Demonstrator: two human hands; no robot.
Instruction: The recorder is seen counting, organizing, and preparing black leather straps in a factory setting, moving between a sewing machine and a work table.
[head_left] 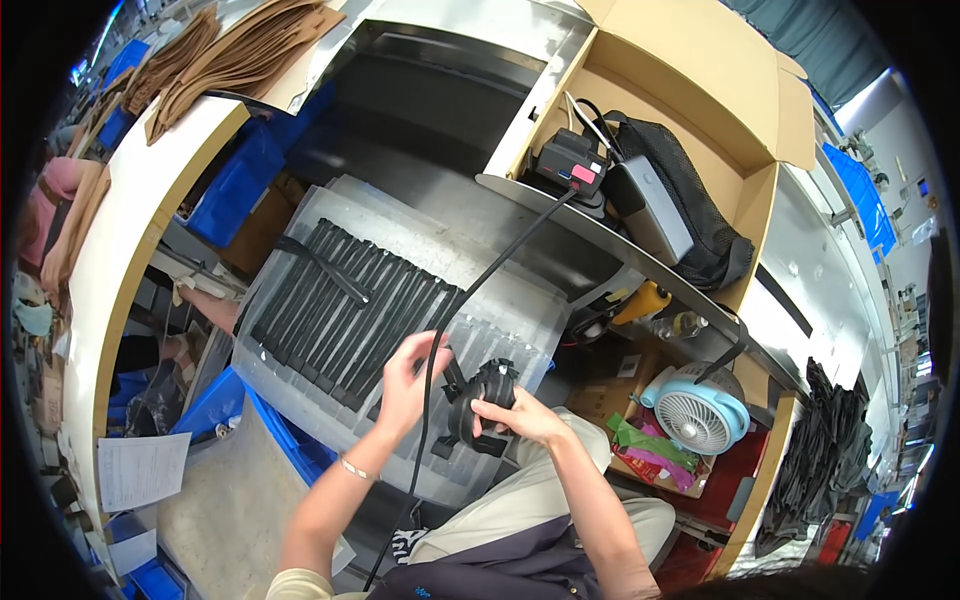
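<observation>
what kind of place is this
Probably a factory assembly or packing station: a clear tray of black strips, a stack of flat brown cardboard pieces, and an open carton beside a metal bench.

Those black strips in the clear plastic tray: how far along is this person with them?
Looks done: a long row of flat black strips lies side by side in the clear plastic tray. In hand: both the left hand and right hand hold a black coiled strap piece over the tray's near end. Left: the tray's near-right part looks unfilled; how many pieces remain can't be seen.
</observation>
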